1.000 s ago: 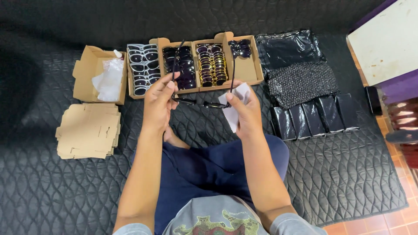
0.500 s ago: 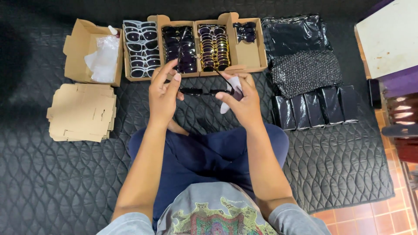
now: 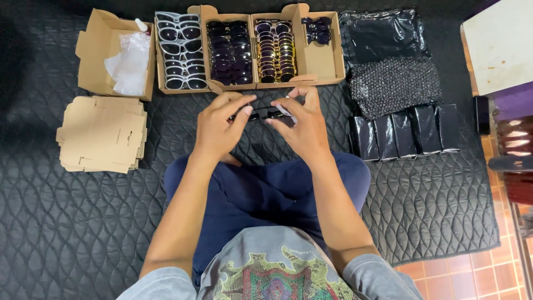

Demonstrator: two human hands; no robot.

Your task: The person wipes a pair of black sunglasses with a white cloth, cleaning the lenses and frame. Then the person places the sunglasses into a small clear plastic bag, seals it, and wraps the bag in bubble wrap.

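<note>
I sit cross-legged on a black quilted mat [image 3: 83,222]. Both hands hold one pair of dark sunglasses [image 3: 265,114] in front of me. My left hand [image 3: 217,130] pinches its left end and my right hand [image 3: 300,125] grips its right end, with a bit of white cloth or paper showing under the fingers. Just beyond the hands stands a row of open cardboard boxes [image 3: 327,61] packed with sunglasses: white-framed ones [image 3: 179,53], dark ones [image 3: 229,53], gold-tinted ones [image 3: 276,51] and a few dark pairs [image 3: 317,29].
An open carton with a clear plastic bag [image 3: 129,64] stands at the far left, above a stack of flat cardboard blanks [image 3: 102,133]. On the right lie black plastic bags [image 3: 383,36], a sheet of dark bubble wrap [image 3: 397,86] and a row of black pouches [image 3: 405,130]. Tiled floor borders the mat's right edge.
The sunglasses were held open with an arm sticking up; now they are folded and held level between both hands. The white cloth is mostly tucked under my right fingers.
</note>
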